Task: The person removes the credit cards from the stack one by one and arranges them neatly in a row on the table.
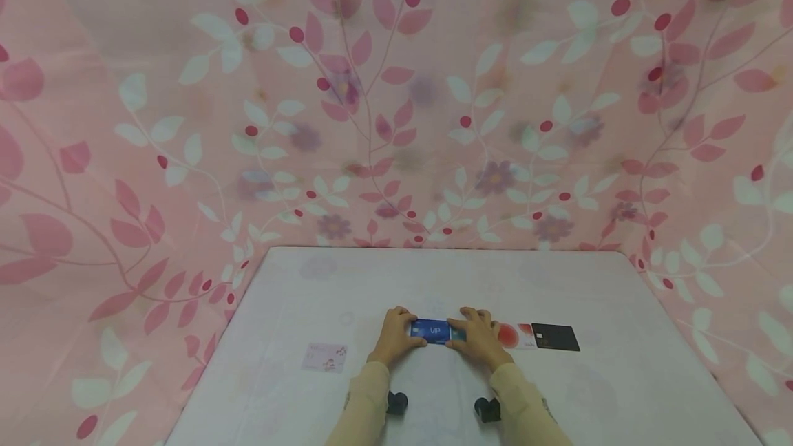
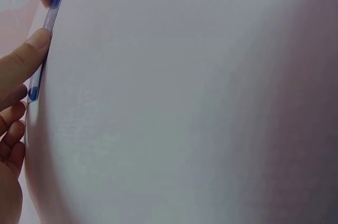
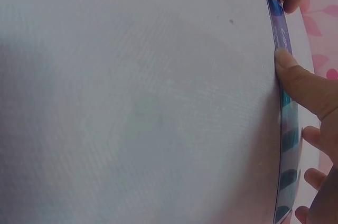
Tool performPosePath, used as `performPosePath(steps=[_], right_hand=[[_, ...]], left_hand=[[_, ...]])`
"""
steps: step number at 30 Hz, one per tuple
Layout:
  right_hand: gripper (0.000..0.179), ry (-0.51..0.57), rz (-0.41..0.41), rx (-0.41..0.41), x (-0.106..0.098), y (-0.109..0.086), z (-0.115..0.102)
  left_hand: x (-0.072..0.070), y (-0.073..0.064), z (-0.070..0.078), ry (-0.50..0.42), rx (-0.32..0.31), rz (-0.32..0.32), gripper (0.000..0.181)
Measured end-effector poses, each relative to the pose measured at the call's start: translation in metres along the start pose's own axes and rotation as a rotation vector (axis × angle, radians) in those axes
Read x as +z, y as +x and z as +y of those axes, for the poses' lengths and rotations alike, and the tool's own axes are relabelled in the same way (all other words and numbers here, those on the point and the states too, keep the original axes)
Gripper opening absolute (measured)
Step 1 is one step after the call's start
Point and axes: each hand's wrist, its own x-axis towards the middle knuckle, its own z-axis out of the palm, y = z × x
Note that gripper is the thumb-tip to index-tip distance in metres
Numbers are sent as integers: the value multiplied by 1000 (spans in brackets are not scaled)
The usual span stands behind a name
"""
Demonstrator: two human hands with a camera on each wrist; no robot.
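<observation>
My left hand (image 1: 395, 337) pinches the left end of a blue card marked VIP (image 1: 430, 330) between thumb and fingers. At the card's other end, my right hand (image 1: 480, 340) holds it too, its thumb at the near edge. Partly hidden beneath the right hand is a teal card (image 1: 458, 335), touching or close to the blue one. Both wrist views show the cards almost edge-on: the blue card (image 2: 51, 15) between both hands, and the teal card (image 3: 289, 145) running past the right thumb (image 3: 296, 76).
To the right, a white card with a red circle (image 1: 514, 336) and a black card (image 1: 555, 337) continue the row. A pale pink card (image 1: 325, 357) lies apart at the left. Black wrist devices (image 1: 397, 402) show at both sleeves. Floral cloth (image 1: 396, 157) hangs behind the white table (image 1: 446, 281).
</observation>
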Motion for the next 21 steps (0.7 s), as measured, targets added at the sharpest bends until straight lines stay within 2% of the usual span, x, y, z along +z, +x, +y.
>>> performPosePath(steps=[8,21], right_hand=[[50,0,-24,9,-1,1,0],[50,12,-27,3,-1,0,1]], left_hand=[[-1,-1,2,-40,-49,-11,52],[1,-2,1,-44,-46,-2,53]])
